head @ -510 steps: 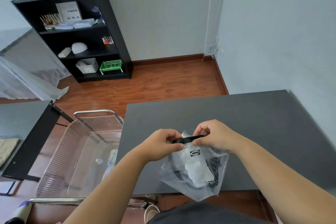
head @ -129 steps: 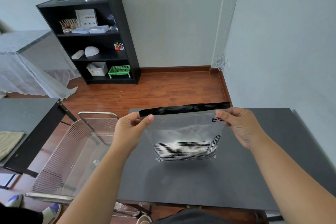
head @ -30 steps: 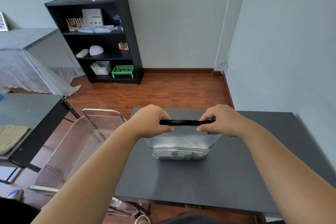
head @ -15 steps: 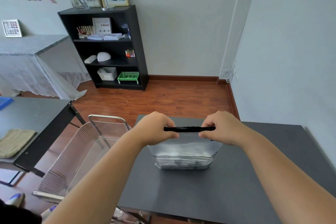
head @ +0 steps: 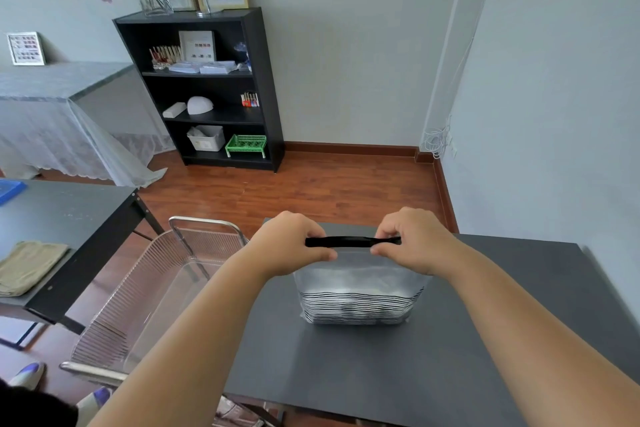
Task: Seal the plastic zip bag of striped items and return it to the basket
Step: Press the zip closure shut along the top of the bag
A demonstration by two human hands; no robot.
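A clear plastic zip bag [head: 356, 291] stands upright on the dark grey table [head: 450, 357], with black-and-white striped items packed in its lower half. Its black zip strip [head: 351, 241] runs level across the top. My left hand [head: 289, 246] pinches the strip's left end and my right hand [head: 412, 239] pinches its right end. The wire basket [head: 138, 302] sits lower, just left of the table's edge; little can be made out inside it.
A second dark table [head: 65, 215] with a folded beige cloth [head: 27, 267] stands at the left. A black bookshelf [head: 211, 90] is against the far wall across the wooden floor. A wall runs close along the right.
Both hands keep pinching the zip strip with the bag resting on the table. The head camera has tilted upward, so more of the room shows. The bag has not moved.
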